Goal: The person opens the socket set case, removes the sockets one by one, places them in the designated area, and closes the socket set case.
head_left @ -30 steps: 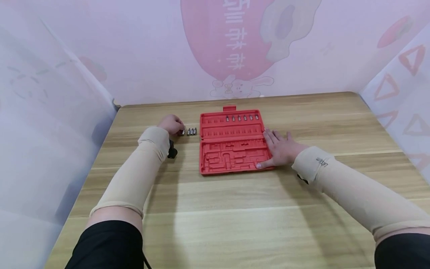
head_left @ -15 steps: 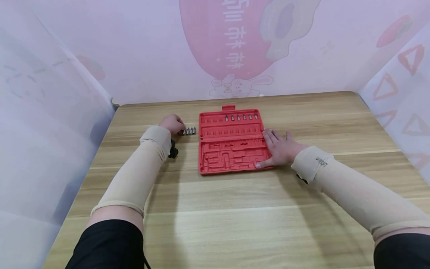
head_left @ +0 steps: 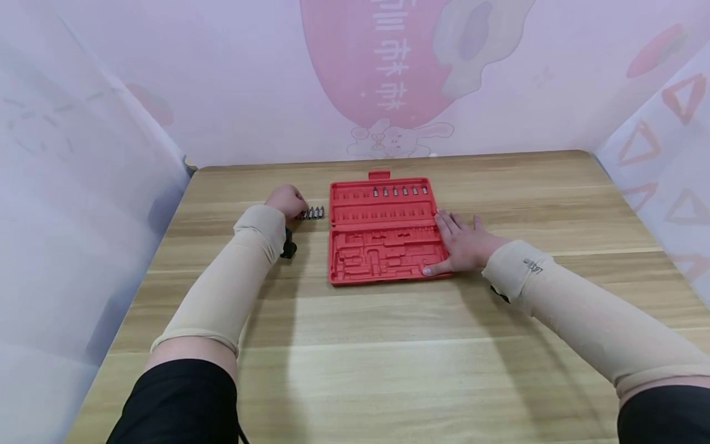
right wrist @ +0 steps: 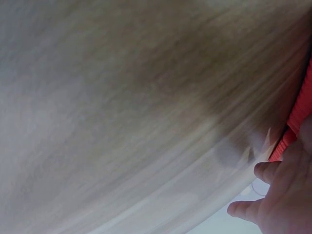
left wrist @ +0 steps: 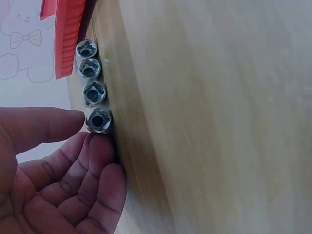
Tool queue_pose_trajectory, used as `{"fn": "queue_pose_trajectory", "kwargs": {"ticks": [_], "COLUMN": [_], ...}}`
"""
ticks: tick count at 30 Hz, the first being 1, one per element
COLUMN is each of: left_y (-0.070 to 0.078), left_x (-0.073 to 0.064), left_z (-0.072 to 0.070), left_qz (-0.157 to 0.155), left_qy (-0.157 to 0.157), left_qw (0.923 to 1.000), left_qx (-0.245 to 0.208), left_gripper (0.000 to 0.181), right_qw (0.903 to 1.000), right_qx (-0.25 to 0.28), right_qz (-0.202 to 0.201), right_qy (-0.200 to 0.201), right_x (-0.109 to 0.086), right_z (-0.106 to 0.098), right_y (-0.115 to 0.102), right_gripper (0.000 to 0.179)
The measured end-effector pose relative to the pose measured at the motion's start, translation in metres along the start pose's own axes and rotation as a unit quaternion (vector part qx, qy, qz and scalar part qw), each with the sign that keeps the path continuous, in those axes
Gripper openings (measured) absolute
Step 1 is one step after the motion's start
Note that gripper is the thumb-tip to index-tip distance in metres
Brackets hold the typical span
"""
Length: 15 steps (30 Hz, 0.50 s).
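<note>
An open red plastic tool case (head_left: 386, 225) lies on the wooden table, with moulded recesses in both halves. Left of it is a short row of small silver sockets (head_left: 316, 213). My left hand (head_left: 286, 201) is at the row's left end. In the left wrist view, its thumb and fingers pinch the nearest socket (left wrist: 99, 120), whose hollow end faces the camera. The others stand in line beyond it, towards the case. My right hand (head_left: 465, 245) rests with spread fingers on the case's right edge. In the right wrist view, only part of that hand (right wrist: 290, 195) shows.
Several metal pieces (head_left: 395, 191) sit in the case's top row, on the right side. A red latch tab (head_left: 379, 174) sticks out at the far edge. Printed sheets (head_left: 249, 80) enclose the table (head_left: 388, 351) at the back and sides.
My left hand has moved slightly right, and the socket it pinches is now close against the others in the row. My right hand has stayed on the case.
</note>
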<state>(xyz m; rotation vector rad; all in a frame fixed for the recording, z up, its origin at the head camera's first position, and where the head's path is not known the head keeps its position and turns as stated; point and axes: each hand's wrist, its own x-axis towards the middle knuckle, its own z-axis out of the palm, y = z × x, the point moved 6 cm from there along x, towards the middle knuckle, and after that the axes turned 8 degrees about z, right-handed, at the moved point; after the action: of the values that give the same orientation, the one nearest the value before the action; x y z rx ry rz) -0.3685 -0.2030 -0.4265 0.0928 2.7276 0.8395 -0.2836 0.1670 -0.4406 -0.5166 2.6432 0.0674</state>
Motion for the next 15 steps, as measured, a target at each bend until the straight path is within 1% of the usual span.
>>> {"fn": "queue_pose_trajectory", "kwargs": {"ticks": [2, 7, 11, 15], "left_y": [0.0012, 0.0017, -0.0013, -0.0058], "left_x": [0.0001, 0.0007, 0.0030, 0.0081], "left_z": [0.0001, -0.0006, -0.0026, -0.0058], "left_qz": [0.002, -0.002, -0.010, -0.015], "left_qy": [0.001, -0.001, 0.001, 0.011], "left_qw": [1.0000, 1.0000, 0.9999, 0.9996], "left_qx": [0.005, 0.006, -0.009, -0.023], "left_gripper": [0.018, 0.024, 0.029, 0.034], "right_qw": [1.0000, 1.0000, 1.0000, 1.0000], "right_qx": [-0.001, 0.002, 0.006, 0.006], "right_qz": [0.000, 0.002, 0.003, 0.003], "right_qy": [0.001, 0.000, -0.002, -0.003], "right_x": [0.0006, 0.0009, 0.0009, 0.0006], "right_z": [0.0005, 0.0008, 0.0004, 0.0003], "right_y": [0.0009, 0.0016, 0.0012, 0.0008], "right_gripper": [0.131, 0.131, 0.132, 0.132]}}
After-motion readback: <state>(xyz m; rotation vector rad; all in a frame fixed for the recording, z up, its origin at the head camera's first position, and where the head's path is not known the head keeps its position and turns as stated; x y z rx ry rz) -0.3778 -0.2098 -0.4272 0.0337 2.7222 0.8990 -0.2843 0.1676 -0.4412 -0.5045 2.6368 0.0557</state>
